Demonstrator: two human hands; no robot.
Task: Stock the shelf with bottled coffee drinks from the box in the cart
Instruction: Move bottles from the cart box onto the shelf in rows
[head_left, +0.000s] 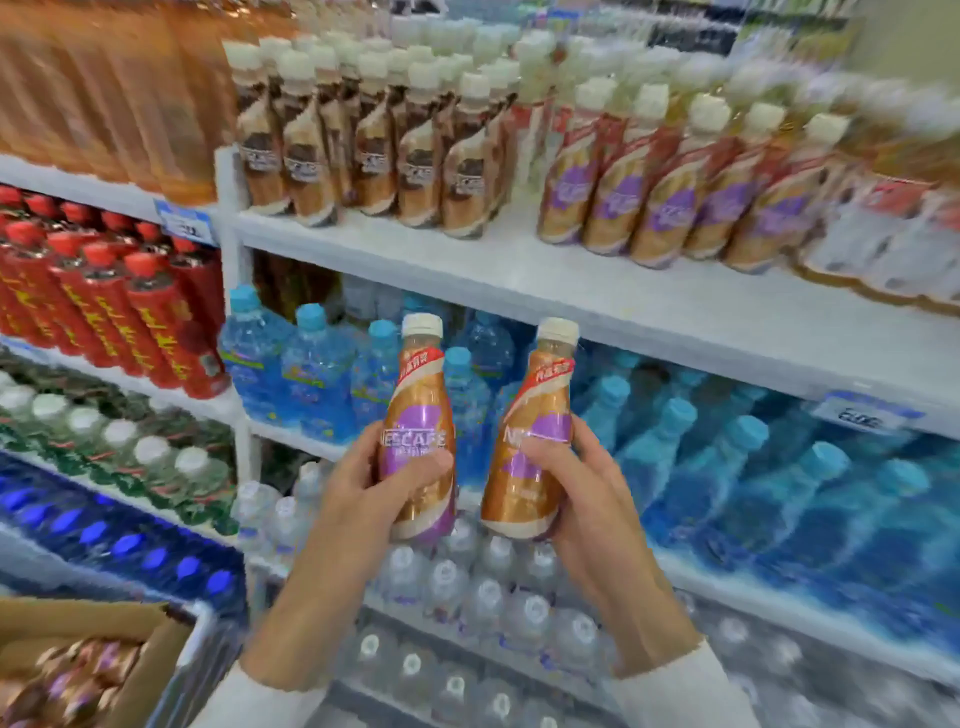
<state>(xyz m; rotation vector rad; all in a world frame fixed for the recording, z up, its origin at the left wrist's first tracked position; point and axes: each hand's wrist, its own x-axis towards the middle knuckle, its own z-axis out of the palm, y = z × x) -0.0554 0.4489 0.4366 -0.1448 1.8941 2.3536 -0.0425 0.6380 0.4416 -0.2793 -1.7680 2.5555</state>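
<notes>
Holding two coffee bottles up in front of the shelves: L hand (363, 483) has fingers and thumb curled round the lower half of the L bottle (415, 415), and R hand (582, 483) wraps the lower half of the R bottle (535, 431) the same way. Both bottles are roughly upright, tops leaning slightly right, cream caps on, gold-and-purple labels facing near. They sit close side by side, not touching. Both are in the air, below the top shelf (519, 275) and in front of the blue water (727, 457). On that shelf, at right, a row of matching purple bottles (665, 208) stands along the near edge. Left of it is a block of brown-label bottles (374, 161), w/ a bare gap btwn the two groups. Clear water (488, 597) fills the lower tier under the hands. Red bottles (104, 312) stand in the left bay. In the near left corner the box (150, 639) sits open w/ what look like more of the same bottles inside, too blurred to count. A price tag (857, 415) hangs on the shelf edge at right. White sleeves cover both wrists.
</notes>
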